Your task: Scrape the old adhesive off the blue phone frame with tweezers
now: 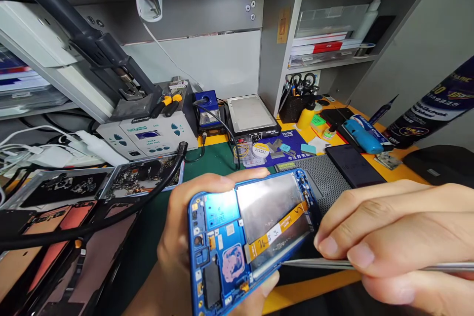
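A blue phone frame (218, 249), its back off and its inside facing me, is held tilted by my left hand (176, 222). The fingers wrap round its top and bottom edges. An orange flex cable (292, 218) with handwriting lies slantwise across the silvery battery bay (264, 207). A pink patch of paste (233, 262) shows on the blue metal. My right hand (403, 232) pinches thin metal tweezers (314, 263). Their tip is at the frame's lower edge; whether it touches, I cannot tell.
Behind the phone stand a hot air station (148, 138), a blue soldering station (207, 113) and a heating plate (250, 113). Phone parts (111, 252) and a black hose (155, 197) lie left. At right are a dark phone (353, 165) and a spray can (425, 113).
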Demonstrator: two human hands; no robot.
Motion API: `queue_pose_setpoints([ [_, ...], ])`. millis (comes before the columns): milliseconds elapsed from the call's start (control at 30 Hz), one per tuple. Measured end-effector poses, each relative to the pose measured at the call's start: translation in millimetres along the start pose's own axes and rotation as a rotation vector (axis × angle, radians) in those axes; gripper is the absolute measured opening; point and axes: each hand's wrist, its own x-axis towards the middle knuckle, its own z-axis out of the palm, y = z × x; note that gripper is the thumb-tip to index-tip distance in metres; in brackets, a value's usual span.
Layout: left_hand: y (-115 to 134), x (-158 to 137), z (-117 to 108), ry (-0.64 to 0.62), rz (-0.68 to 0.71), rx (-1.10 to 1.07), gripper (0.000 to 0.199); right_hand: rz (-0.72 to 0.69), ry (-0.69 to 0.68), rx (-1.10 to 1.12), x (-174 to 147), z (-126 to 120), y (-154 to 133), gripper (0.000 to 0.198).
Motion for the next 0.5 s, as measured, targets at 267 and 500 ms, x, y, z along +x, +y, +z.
queue_pose_setpoints([
  [267,-4,0,4,0.119,0.051,0.110,0.079,0.095,0.033,0.165,15,8,-10,0.034],
  [500,-12,5,-9,-0.048,0.120,0.028,0.087,0.100,0.038,0.226,20,9,-7,0.033],
])
